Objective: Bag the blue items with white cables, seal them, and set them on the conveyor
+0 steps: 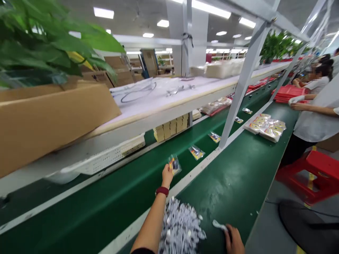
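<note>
My left hand [167, 176], with a dark red band at the wrist, reaches over the green conveyor belt [143, 183] and pinches a clear plastic packet [175, 164]. A yellow and orange card and something dark show through the plastic. On the worktop at the bottom, my right hand [234, 240] is closed on one end of a small pale grey cable bundle [219, 225]; part of the hand is cut off by the frame edge. Between my arms lies a heap of similar grey cable bundles [181, 225]. Farther along the belt, several like packets [196, 152] lie in a row.
Stacked packets [266, 126] sit on the worktop ahead. A metal post [242, 83] rises between belt and worktop. Above the belt runs a shelf [159, 97] with a cardboard box [55, 120]. Co-workers stand at the right, near a red stool [315, 173] and red bags [287, 93].
</note>
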### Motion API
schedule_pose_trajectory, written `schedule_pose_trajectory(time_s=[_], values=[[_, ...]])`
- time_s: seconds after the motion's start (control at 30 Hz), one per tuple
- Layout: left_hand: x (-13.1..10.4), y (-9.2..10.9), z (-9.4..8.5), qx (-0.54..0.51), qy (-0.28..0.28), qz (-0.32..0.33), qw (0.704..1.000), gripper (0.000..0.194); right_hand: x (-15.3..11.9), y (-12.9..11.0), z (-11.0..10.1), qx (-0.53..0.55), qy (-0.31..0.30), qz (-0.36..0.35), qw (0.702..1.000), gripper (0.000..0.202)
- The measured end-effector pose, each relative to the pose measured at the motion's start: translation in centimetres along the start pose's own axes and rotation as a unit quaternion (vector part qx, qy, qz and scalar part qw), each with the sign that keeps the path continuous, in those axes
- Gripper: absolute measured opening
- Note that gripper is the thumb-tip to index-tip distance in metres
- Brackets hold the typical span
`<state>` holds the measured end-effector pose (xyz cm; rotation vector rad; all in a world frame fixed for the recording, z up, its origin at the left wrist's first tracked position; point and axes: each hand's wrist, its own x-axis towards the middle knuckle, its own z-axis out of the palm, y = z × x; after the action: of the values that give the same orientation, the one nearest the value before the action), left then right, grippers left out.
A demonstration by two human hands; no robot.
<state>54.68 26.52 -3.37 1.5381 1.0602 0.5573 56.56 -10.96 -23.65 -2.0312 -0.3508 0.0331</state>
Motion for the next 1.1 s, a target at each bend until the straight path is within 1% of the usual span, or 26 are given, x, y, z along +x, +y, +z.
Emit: schedule_pose_trajectory(time_s=[0.03,0.07,0.1,0.17,0.23,0.27,0.33,0.4,0.43,0.5,0.57,0.6,0.63,0.67,0.73,0.8,0.83,0.93,0.97,1.0,1.03,1.1], values=[[-1.4,-0.1,-1.0,-0.002,0.013,0.004,1.000,0.014,0.3,-2.1,-1.0,0.000,-0.029,0.014,0.999,0.038],[-3.1,-0.3,-2.1,-0.005,0.020,0.008,1.000,0.009,0.8,-4.5,-2.0,0.002,-0.044,0.029,0.999,0.040],[-4.9,-0.5,-3.3,-0.008,0.016,0.016,1.000,0.010,1.4,-7.2,-2.7,0.007,-0.059,0.038,0.998,0.043],[-8.8,-0.7,-5.9,-0.004,-0.023,0.072,0.997,0.021,3.2,-13.3,-3.4,0.033,-0.077,0.021,0.996,0.045],[-12.8,-0.5,-8.4,0.035,-0.058,0.120,0.991,0.027,4.9,-19.7,-3.4,0.079,-0.104,-0.034,0.991,0.040],[-14.7,-0.3,-9.6,0.061,-0.071,0.133,0.987,0.028,5.5,-22.9,-3.3,0.100,-0.111,-0.070,0.986,0.036],[-18.3,0.2,-11.9,0.116,-0.096,0.148,0.978,0.029,5.7,-28.7,-3.0,0.120,-0.150,-0.160,0.968,0.028],[-21.6,0.6,-13.8,0.151,-0.118,0.163,0.968,0.031,4.7,-33.1,-2.6,0.124,-0.197,-0.245,0.941,0.022],[-23.0,0.7,-14.7,0.160,-0.129,0.173,0.963,0.032,3.8,-34.6,-2.2,0.119,-0.231,-0.283,0.924,0.020],[-25.5,0.7,-16.4,0.156,-0.148,0.191,0.958,0.034,1.4,-36.5,-1.4,0.100,-0.309,-0.349,0.879,0.018],[-27.5,0.3,-18.1,0.137,-0.154,0.194,0.959,0.034,-1.3,-37.3,-0.4,0.078,-0.374,-0.405,0.830,0.018],[-28.5,-0.1,-19.0,0.126,-0.151,0.187,0.962,0.033,-2.8,-37.5,0.0,0.070,-0.397,-0.427,0.809,0.019],[-29.3,-0.4,-19.9,0.112,-0.143,0.177,0.967,0.033,-4.2,-37.7,0.3,0.066,-0.412,-0.441,0.794,0.021],[-30.1,-0.9,-20.8,0.094,-0.135,0.165,0.972,0.032,-5.6,-37.9,0.5,0.065,-0.424,-0.447,0.785,0.023],[-31.8,-1.7,-22.6,0.054,-0.118,0.142,0.981,0.032,-8.1,-38.3,0.7,0.076,-0.442,-0.440,0.778,0.029],[-33.5,-2.5,-24.4,0.026,-0.099,0.123,0.987,0.031,-10.3,-39.1,0.5,0.084,-0.468,-0.442,0.761,0.033],[-34.5,-2.8,-25.2,0.023,-0.090,0.114,0.989,0.030,-11.3,-39.6,0.5,0.080,-0.483,-0.452,0.746,0.033],[-37.4,-3.8,-27.4,0.039,-0.060,0.091,0.993,0.030,-14.2,-40.7,0.7,0.055,-0.536,-0.495,0.682,0.029],[-38.4,-4.2,-28.1,0.036,-0.049,0.085,0.995,0.030,-15.2,-40.9,1.0,0.060,-0.546,-0.491,0.676,0.027],[-39.4,-4.6,-28.8,0.022,-0.033,0.080,0.996,0.031,-16.2,-40.9,1.4,0.077,-0.546,-0.468,0.691,0.026],[-40.3,-5.1,-29.4,-0.002,-0.016,0.075,0.997,0.031,-17.3,-40.6,1.9,0.102,-0.539,-0.426,0.720,0.028],[-42.2,-6.4,-30.7,-0.056,0.026,0.061,0.996,0.032,-19.8,-39.7,3.1,0.159,-0.520,-0.301,0.783,0.034]])
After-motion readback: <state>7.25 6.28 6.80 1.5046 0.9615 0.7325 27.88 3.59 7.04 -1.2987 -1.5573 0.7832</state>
